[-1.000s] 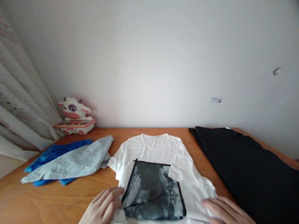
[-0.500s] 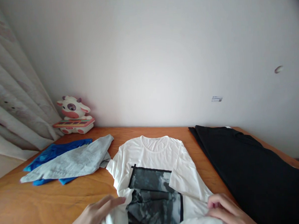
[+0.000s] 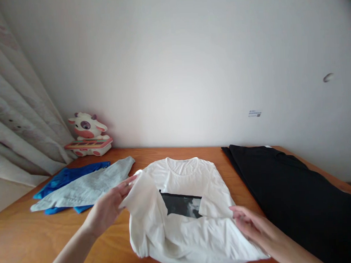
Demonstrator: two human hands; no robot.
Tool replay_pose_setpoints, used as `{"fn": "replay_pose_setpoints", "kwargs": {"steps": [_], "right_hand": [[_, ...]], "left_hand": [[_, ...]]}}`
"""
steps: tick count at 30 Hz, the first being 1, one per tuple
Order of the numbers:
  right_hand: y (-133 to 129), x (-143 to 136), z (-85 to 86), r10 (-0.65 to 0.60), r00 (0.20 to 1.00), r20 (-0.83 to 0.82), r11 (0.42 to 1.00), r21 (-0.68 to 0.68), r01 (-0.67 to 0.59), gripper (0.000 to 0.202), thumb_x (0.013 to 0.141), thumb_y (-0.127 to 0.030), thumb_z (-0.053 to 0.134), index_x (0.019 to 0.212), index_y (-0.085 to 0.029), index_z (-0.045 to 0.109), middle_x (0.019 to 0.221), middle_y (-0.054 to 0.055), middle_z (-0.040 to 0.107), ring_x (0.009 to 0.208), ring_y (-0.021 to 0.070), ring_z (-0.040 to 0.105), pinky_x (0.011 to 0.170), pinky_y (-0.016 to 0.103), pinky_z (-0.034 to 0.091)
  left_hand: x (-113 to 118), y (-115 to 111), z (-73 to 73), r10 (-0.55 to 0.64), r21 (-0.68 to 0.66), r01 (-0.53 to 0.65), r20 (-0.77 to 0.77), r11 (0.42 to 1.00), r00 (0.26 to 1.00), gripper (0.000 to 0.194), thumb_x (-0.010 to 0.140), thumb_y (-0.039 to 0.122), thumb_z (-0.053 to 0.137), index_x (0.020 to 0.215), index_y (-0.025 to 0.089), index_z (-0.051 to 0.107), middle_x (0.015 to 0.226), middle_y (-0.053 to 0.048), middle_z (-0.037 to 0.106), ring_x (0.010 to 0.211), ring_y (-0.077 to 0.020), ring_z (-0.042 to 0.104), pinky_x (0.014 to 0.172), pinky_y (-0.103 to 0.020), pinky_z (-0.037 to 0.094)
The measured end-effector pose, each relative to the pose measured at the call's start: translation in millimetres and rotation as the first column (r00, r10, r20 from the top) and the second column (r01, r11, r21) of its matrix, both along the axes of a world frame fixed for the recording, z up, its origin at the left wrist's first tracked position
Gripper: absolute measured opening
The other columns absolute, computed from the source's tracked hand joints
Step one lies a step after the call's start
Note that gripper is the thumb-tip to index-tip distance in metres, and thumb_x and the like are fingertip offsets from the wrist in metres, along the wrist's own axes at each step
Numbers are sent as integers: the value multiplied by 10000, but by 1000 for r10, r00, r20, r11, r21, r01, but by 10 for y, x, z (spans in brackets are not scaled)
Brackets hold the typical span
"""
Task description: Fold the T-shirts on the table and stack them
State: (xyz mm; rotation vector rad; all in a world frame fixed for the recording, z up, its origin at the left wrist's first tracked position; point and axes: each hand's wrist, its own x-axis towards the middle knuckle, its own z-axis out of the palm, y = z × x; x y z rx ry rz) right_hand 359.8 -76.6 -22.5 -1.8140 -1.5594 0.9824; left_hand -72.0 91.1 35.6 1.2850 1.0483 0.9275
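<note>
A white T-shirt lies front up on the table, neck away from me. Its lower part is folded up over the body, covering much of the dark printed picture on the chest. My left hand is closed on the cloth near the sleeve at the shirt's left side, its fingertips partly behind the raised fabric. At the right edge of the fold, my right hand has its fingers curled on the white cloth; part of its grip is hidden.
Left of the shirt, a grey garment lies over a blue one. A black garment is spread at the right. A cow-shaped toy keyboard stands at the back left by the curtain. A wall closes off the table's far side.
Both hands have moved away from me, bringing the shirt's lower part up over the print. My left hand has also gone up to the sleeve.
</note>
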Motion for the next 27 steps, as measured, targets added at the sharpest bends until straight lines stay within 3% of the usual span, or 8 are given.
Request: {"fn": "replay_pose_setpoints", "kwargs": {"steps": [3,7,11,15,17,19,22,27], "right_hand": [[-53,-136,-23,165,967,194,978,97,-186,900,626,-626,836,1420,-292,574,1443,121,560,1304,344,534,1103,412,412],[-13,-299,18,188,931,314,964,121,-236,200,846,-438,685,911,-263,757,1088,65,691,1020,242,654,940,320,474],[155,-300,38,62,995,83,990,119,-72,385,932,-556,531,777,-222,643,769,13,642,753,184,611,705,259,457],[342,-213,-7,-180,933,-310,980,19,196,532,839,-734,532,797,-210,613,776,21,644,800,212,616,684,266,466],[383,-204,-7,-249,891,-380,962,8,273,560,816,-753,533,900,-210,640,883,48,683,902,239,642,748,281,494],[368,-239,23,-144,935,-324,982,72,176,551,803,-693,604,1083,-220,648,1061,70,698,1051,255,640,868,297,498],[283,-342,96,136,988,-78,985,116,-127,568,764,-403,733,1296,-264,592,1301,64,646,1206,246,599,1028,311,434],[145,-420,246,244,950,192,969,-7,-248,413,758,-130,532,1107,-264,707,1135,34,723,1038,205,673,930,272,469]], "left_hand": [[-8,40,-335,0,103,31,-289,994,957,665,765,653,678,1240,189,655,1214,-131,719,1128,-313,671,956,-415,546],[4,-71,-659,51,280,171,-640,945,767,674,651,614,798,1191,225,695,1090,-86,749,992,-295,698,901,-397,559],[69,-124,-608,67,361,274,-703,891,708,345,860,545,632,949,239,766,910,-52,737,863,-240,689,813,-327,543],[91,-120,-455,29,454,260,-536,852,844,351,943,535,540,944,230,713,980,-65,708,973,-225,664,889,-301,521],[126,-140,-423,-36,446,261,-452,856,891,356,979,532,478,984,229,666,1091,-82,701,1099,-232,638,966,-309,500],[195,-167,-432,-106,392,310,-462,866,880,355,1005,524,427,1038,235,631,1138,-84,698,1126,-229,633,983,-316,493],[313,-183,-491,-136,307,379,-593,873,794,355,1017,530,384,1040,240,588,941,-43,706,872,-198,670,831,-294,525],[334,-249,-504,-136,235,399,-692,886,709,373,1020,539,349,1005,239,569,826,-5,685,780,-189,656,751,-274,506]]}}
